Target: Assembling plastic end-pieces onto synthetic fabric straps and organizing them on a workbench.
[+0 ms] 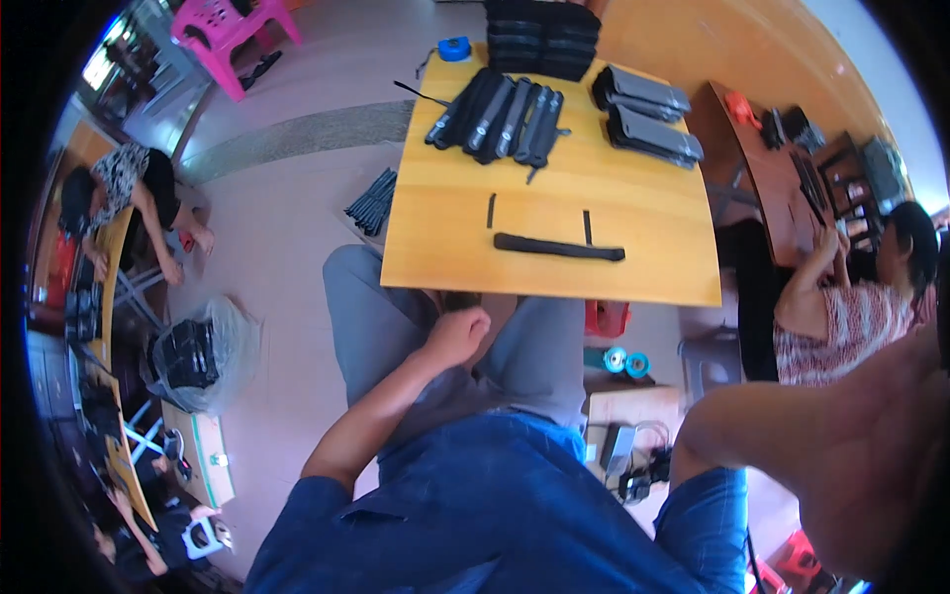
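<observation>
My left hand (pixel 457 335) rests as a closed fist on my grey-trousered thigh, just under the near edge of the wooden table (pixel 653 277), and holds nothing. My right forearm (pixel 841 445) is raised close to the camera at the right, and its hand is out of the picture. On the table nearest me lies a long black strap (pixel 559 247), with two short black strips (pixel 491 210) standing across it. Farther back sits a row of black pouches (pixel 500 119), with two stacks of folded black cases (pixel 648 114) to its right.
A pile of black cases (pixel 542 38) and a blue tape measure (pixel 454 48) sit at the table's far edge. Seated people work at the left (pixel 134 188) and right (pixel 851 307). A clear bag of black items (pixel 198 356), a red stool (pixel 606 317) and blue tape rolls (pixel 625 362) are on the floor.
</observation>
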A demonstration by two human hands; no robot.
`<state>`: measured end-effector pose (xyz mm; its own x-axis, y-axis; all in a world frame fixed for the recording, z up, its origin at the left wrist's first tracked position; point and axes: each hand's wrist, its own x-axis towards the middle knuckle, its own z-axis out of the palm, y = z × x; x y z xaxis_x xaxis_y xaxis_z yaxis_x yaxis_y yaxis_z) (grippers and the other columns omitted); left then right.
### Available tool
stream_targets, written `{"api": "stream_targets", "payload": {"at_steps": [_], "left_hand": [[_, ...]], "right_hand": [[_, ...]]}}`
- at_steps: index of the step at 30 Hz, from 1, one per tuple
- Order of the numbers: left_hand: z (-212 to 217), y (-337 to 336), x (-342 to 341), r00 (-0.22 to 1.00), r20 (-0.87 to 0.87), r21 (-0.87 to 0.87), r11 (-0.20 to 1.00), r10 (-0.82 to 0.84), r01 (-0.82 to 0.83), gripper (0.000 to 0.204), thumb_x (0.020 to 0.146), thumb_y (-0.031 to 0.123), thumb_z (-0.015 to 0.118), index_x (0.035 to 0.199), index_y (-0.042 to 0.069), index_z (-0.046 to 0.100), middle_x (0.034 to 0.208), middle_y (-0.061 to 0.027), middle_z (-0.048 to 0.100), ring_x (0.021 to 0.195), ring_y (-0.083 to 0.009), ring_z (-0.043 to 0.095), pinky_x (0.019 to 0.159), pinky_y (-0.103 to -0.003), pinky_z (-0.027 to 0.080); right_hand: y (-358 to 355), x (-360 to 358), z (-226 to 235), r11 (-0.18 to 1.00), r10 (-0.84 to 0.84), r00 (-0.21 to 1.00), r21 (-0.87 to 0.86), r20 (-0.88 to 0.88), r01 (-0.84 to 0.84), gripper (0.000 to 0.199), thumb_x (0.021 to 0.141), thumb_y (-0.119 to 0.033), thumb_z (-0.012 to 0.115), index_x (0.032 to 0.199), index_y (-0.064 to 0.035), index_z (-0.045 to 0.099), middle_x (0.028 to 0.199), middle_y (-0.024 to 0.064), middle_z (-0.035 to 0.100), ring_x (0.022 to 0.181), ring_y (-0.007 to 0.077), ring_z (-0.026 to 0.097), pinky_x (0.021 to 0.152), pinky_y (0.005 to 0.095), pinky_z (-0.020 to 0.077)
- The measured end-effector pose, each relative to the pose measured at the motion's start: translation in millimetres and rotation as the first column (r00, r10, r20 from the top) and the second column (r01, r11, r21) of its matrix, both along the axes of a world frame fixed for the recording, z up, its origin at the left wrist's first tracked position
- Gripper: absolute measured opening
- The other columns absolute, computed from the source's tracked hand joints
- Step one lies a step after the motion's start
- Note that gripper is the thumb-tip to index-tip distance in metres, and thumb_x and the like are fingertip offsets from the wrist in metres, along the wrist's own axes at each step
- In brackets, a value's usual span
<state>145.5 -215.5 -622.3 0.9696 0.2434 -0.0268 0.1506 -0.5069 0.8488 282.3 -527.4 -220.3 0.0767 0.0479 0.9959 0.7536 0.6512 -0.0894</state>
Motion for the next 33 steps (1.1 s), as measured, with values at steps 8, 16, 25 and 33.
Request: {"api": "stream_targets", "payload": {"at_steps": [8,16,25,33], "left_hand": [[-54,-23,58,0.937,-0.346,-0.202,0.972,0.046,-0.122,0.018,0.1,0.014,0.061,0.099,0.0,0.073,0.084,-0.0102,0.073,0.074,-0.0174,0.07,0.069,-0.035,0.055],[-55,-19,43,0.928,-0.347,0.019,0.988,-0.135,0.151,0.02,0.093,0.011,0.062,0.101,0.006,0.08,0.092,-0.0187,0.076,0.084,-0.0308,0.073,0.078,-0.042,0.055],[-95,-22,27,0.869,-0.494,-0.212,0.969,0.005,-0.127,0.025,0.085,0.006,0.059,0.101,0.001,0.079,0.084,-0.0177,0.075,0.075,-0.0288,0.071,0.069,-0.041,0.055],[-81,-9,32,0.763,-0.59,-0.548,0.825,-0.264,-0.138,0.02,0.086,0.003,0.061,0.098,0.003,0.076,0.069,-0.0036,0.06,0.051,-0.0118,0.046,0.044,-0.03,0.033]], "right_hand": [[7,-43,-71,0.94,-0.319,0.935,-0.177,-0.154,0.292,0.014,0.097,-0.027,0.063,0.086,-0.0189,0.064,0.088,0.0001,0.062,0.069,0.0143,0.058,0.058,0.0341,0.0417],[31,-51,-342,0.525,-0.783,0.371,-0.85,-0.498,-0.033,0.009,0.098,-0.011,0.072,0.1,-0.0027,0.074,0.082,0.0071,0.073,0.07,0.0119,0.068,0.064,0.0278,0.0518],[66,-65,-362,0.299,-0.831,0.515,-0.95,-0.213,0.089,0.01,0.095,-0.019,0.073,0.093,-0.0093,0.073,0.08,0.0131,0.072,0.069,0.031,0.07,0.062,0.0394,0.0542],[62,-64,-362,0.328,-0.835,0.515,-0.927,-0.194,0.181,0.009,0.093,-0.017,0.074,0.092,-0.0088,0.074,0.074,0.0128,0.069,0.061,0.0267,0.068,0.057,0.0371,0.0519]]}}
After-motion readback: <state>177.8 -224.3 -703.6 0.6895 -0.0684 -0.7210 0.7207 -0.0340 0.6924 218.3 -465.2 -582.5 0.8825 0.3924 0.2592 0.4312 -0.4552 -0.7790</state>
